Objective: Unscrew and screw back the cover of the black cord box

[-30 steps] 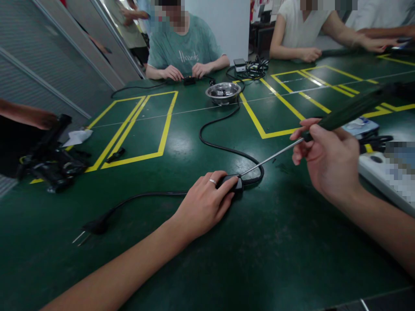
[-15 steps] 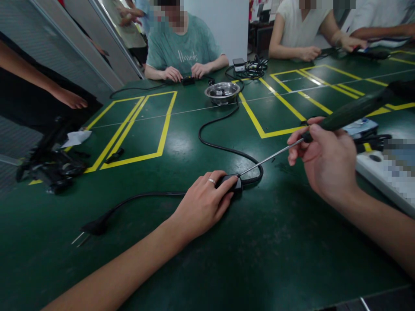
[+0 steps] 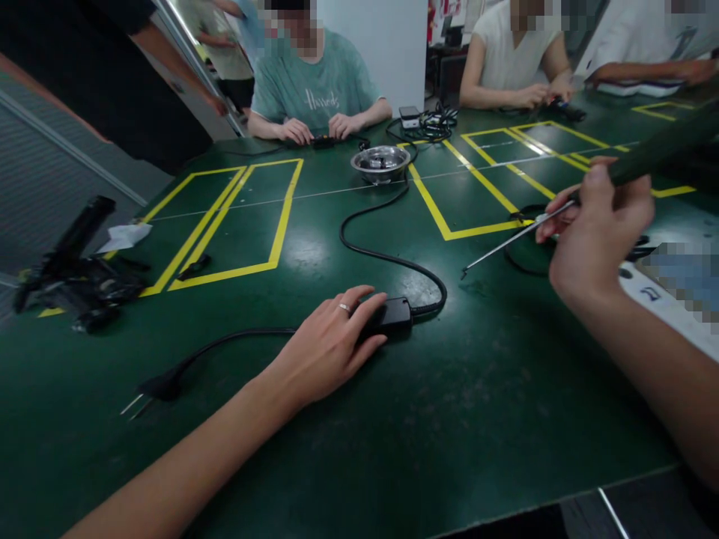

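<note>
My left hand (image 3: 331, 340) is closed around the near end of a black power adapter (image 3: 398, 316) lying flat on the green table, fingers along its far side and thumb on the near side. A cord runs from the adapter to a two-pin plug (image 3: 162, 387) on the left; another cord (image 3: 387, 257) curves away from its right end. My right hand (image 3: 595, 224) grips a dark-handled electric screwdriver (image 3: 660, 146) with a long thin shaft. Its tip, with a small dark bit at the end, points down near the table, apart from the adapter.
A steel bowl (image 3: 380, 163) holds small parts. Yellow tape (image 3: 286, 217) marks the table (image 3: 359, 464). Black gear (image 3: 84, 277) lies left, with white paper (image 3: 124, 237). A white device (image 3: 668, 299) sits right. Several people work across the table; another person (image 3: 112, 82) stands left.
The screwdriver tip has left the adapter's right end and moved right with my right hand. My left hand has slid back, uncovering more of the adapter. The standing person on the left has moved.
</note>
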Demonstrator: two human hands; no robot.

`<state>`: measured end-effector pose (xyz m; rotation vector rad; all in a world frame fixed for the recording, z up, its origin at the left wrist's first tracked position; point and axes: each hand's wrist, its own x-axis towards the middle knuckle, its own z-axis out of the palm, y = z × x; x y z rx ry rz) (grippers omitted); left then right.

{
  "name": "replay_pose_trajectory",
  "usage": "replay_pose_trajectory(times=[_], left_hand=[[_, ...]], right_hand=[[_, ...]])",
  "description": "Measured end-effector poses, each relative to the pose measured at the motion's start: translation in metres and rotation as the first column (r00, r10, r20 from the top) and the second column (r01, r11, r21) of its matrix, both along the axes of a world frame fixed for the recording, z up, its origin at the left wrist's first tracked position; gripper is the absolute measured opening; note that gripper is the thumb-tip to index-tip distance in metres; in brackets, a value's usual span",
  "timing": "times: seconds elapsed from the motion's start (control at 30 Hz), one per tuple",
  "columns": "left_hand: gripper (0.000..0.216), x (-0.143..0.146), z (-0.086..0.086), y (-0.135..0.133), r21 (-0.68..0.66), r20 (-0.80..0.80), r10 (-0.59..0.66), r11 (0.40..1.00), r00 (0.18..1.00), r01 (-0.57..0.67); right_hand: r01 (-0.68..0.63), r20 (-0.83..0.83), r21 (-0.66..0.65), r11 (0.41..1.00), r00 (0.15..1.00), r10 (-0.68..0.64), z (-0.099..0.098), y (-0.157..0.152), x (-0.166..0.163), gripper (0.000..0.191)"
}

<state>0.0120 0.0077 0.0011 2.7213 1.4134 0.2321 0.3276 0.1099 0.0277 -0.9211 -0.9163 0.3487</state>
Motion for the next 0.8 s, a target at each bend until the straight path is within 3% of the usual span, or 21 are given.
replay_pose_trajectory(times=[0.13,0.3,0.4,0.6,0.8], left_hand=[[0.059,-0.023,0.018,-0.005,-0.004,0.0,0.07,0.998,0.998,-0.07],[0.059,-0.033,0.02,-0.004,-0.047,0.083,0.078,0.996,0.993,-0.075],[0.054,-0.033,0.007,0.0,-0.094,0.147,0.029,0.995,0.989,-0.015],[0.037,-0.03,-0.014,0.004,-0.108,0.307,-0.009,0.993,0.952,0.044],[0.036,-0.022,-0.014,0.005,-0.093,0.337,0.013,0.995,0.941,0.02]], right_hand=[[0.051,0.162,0.167,0.985,0.984,-0.079,-0.002,0.0,-0.001,0.01],[-0.032,0.188,0.072,0.997,0.982,0.018,-0.003,-0.013,-0.009,0.012],[-0.083,0.128,-0.004,0.997,0.988,0.083,-0.001,-0.019,-0.011,0.012],[-0.088,0.005,-0.023,0.996,0.996,0.089,0.0,-0.013,-0.007,0.008],[-0.303,-0.22,-0.138,0.943,0.938,0.269,0.006,-0.024,-0.021,0.007]])
